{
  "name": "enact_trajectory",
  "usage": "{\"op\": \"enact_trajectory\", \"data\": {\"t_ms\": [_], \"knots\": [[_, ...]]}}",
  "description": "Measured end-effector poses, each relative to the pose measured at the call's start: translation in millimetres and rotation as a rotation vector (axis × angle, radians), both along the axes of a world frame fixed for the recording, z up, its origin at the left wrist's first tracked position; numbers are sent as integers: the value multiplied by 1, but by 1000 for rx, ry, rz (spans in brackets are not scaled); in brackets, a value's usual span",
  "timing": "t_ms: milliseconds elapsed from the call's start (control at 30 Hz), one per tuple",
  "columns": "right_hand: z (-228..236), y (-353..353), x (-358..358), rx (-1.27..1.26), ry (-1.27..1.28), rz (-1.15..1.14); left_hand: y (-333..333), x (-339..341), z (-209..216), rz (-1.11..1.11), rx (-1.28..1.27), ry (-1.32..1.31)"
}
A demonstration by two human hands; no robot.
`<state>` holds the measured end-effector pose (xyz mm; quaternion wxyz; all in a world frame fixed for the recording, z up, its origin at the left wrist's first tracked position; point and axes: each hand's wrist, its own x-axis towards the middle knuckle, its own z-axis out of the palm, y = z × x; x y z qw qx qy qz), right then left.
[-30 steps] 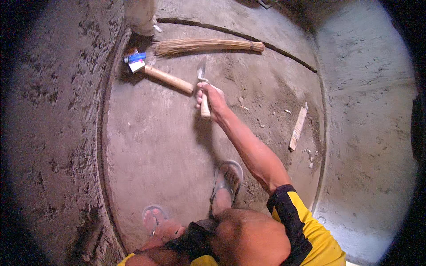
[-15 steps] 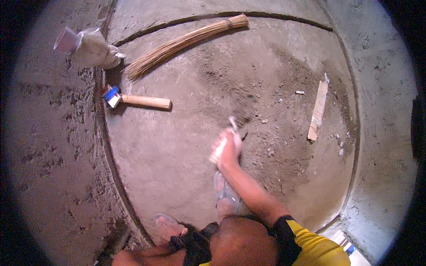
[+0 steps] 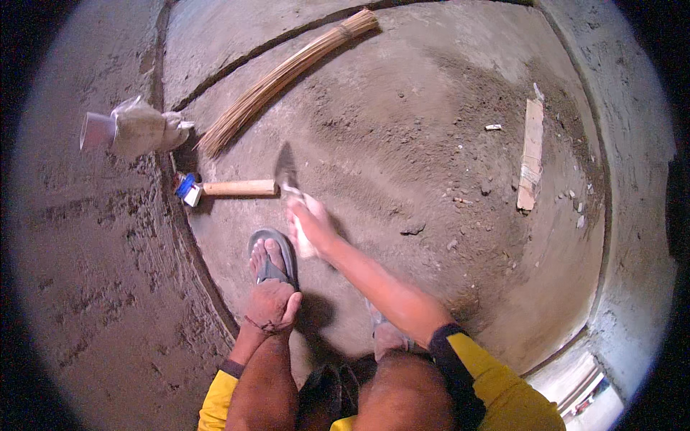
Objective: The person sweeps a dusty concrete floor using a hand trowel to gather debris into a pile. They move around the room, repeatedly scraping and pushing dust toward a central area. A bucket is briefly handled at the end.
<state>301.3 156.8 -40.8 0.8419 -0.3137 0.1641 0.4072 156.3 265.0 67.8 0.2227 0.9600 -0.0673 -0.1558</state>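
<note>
Over gritty concrete floor [image 3: 402, 93], best to guide the trowel [image 3: 287, 169], gripped by its handle in the right hand [image 3: 310, 219], low and steady, clear of the wooden-handled tool [image 3: 233, 188] just beside its blade, with the left hand [image 3: 275, 300] just past the left knee [image 3: 270, 366], fingers too hidden to tell.

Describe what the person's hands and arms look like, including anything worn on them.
The left hand and right hand wear no gloves. A thin dark wrist cord shows on the left. The left sleeve and right sleeve are yellow with dark ends.
</note>
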Motion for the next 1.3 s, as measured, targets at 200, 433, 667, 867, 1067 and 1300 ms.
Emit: {"op": "enact_trajectory", "data": {"t_ms": [200,433,667,867,1067,1300], "knots": [[25,-99,-60,-526,26,-462,11,-3,-42,324,136,106],[42,-69,-16,-188,-190,-154,9,13,-68,200,212,-70],[-11,-64,-52,-169,34,39,9,15,-70,163,145,19],[47,-132,-58,-465,105,-322,6,28,-55,-67,248,11],[27,-75,-8,-59,42,208,13,40,-72,-511,-231,192],[36,-113,-59,-379,203,-128,17,45,-88,-761,-410,312]]}}
